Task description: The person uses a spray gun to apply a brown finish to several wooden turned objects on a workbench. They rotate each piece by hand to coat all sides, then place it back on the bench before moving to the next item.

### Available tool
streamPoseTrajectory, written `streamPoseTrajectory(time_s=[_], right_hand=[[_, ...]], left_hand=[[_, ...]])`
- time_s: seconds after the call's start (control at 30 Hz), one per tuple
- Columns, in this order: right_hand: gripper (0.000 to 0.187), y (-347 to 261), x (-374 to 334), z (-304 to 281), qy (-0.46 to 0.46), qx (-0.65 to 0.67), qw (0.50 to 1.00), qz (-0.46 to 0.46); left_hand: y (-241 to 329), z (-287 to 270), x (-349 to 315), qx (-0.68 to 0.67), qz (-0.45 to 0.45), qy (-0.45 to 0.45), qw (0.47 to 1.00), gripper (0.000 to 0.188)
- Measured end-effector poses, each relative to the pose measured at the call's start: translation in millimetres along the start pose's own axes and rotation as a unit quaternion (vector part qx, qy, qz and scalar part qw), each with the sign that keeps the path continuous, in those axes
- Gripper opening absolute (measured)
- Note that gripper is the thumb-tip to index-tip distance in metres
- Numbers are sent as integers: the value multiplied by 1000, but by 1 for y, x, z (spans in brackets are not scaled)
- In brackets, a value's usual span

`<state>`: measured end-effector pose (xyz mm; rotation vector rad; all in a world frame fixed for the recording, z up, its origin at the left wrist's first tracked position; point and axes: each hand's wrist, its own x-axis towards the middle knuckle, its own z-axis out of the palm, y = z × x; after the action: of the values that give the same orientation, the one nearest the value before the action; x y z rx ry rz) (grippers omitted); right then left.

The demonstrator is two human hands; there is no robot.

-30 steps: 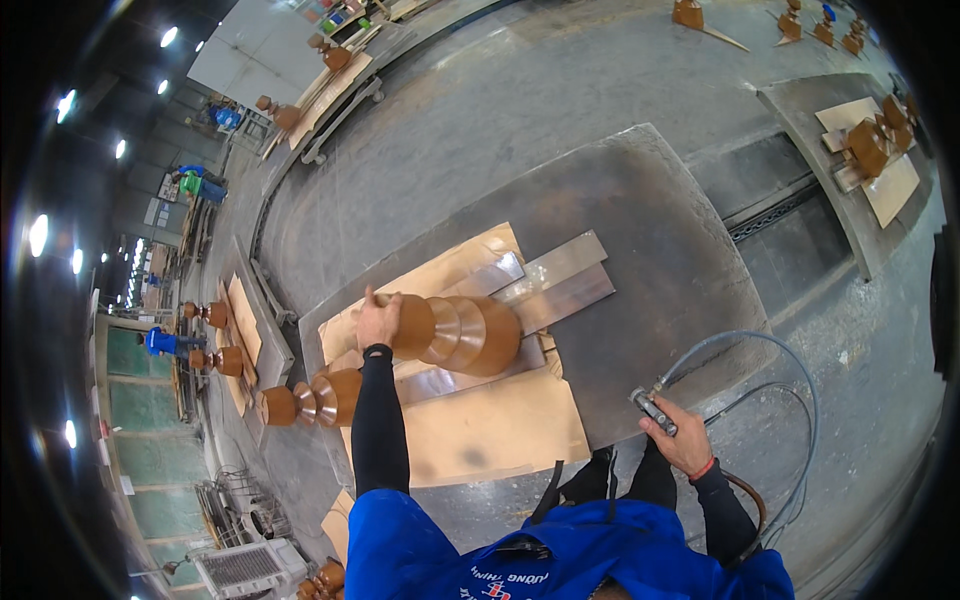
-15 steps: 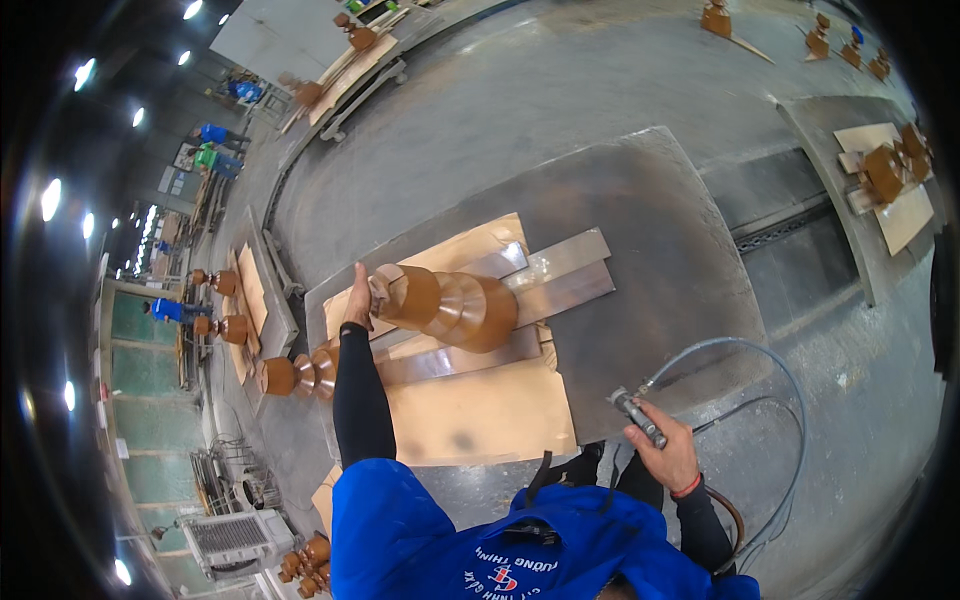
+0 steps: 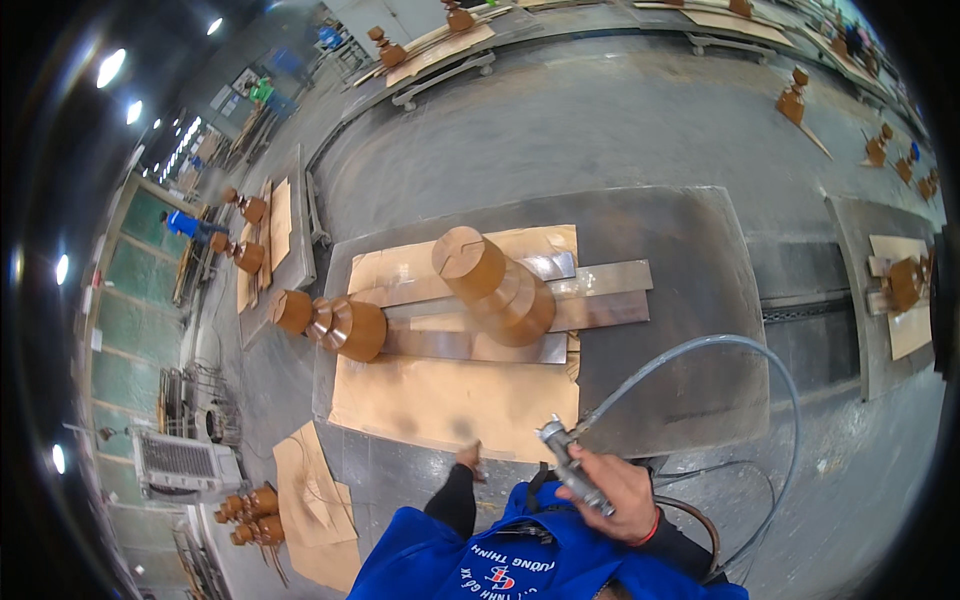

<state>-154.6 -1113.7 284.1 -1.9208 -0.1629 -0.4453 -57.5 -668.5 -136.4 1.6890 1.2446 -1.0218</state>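
Note:
In my right hand (image 3: 625, 497) is a small metal spray gun (image 3: 577, 468), its nozzle end tilted up and to the left. A grey-blue hose (image 3: 690, 345) joins the gun and loops off to the right. My left hand (image 3: 467, 458) hangs low by the front edge of the cardboard, small in the picture, and its fingers do not show clearly. Ahead of both hands, a brown turned wooden piece (image 3: 500, 295) with a rounded, stepped body stands on flat wooden strips (image 3: 600, 295). A similar turned piece (image 3: 345, 325) stands to its left. Neither piece is touched.
Brown cardboard (image 3: 450, 400) lies under the strips on a dark, stained platform (image 3: 690, 390). More turned pieces stand on a low cart (image 3: 290, 255) at left and a platform (image 3: 850, 290) at right. A boxy grey unit (image 3: 185, 465) is at lower left. A person (image 3: 185, 224) in blue is far left.
My left hand has let go of the middle wooden piece's top and dropped back toward my body. The spray gun has moved left with my right hand. The view has shifted.

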Motion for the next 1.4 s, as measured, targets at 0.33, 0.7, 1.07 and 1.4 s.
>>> streamPoseTrajectory(time_s=[0.33, 0.7, 1.07, 1.4], right_hand=[[60, -32, 6, 78, -79, -100, 990, -65], [47, -42, 35, 2, -12, -19, 987, 162], [42, -44, 177, -8, -24, -41, 989, 142], [41, -51, 135, -42, -20, 46, 986, 157]], left_hand=[[-87, 72, -5, 154, 285, -89, 942, 64], [21, 82, -54, 49, 205, -36, 977, 64], [-127, 92, -11, 72, 202, -35, 976, 63], [-161, 84, -15, 58, 76, -11, 995, 58]])
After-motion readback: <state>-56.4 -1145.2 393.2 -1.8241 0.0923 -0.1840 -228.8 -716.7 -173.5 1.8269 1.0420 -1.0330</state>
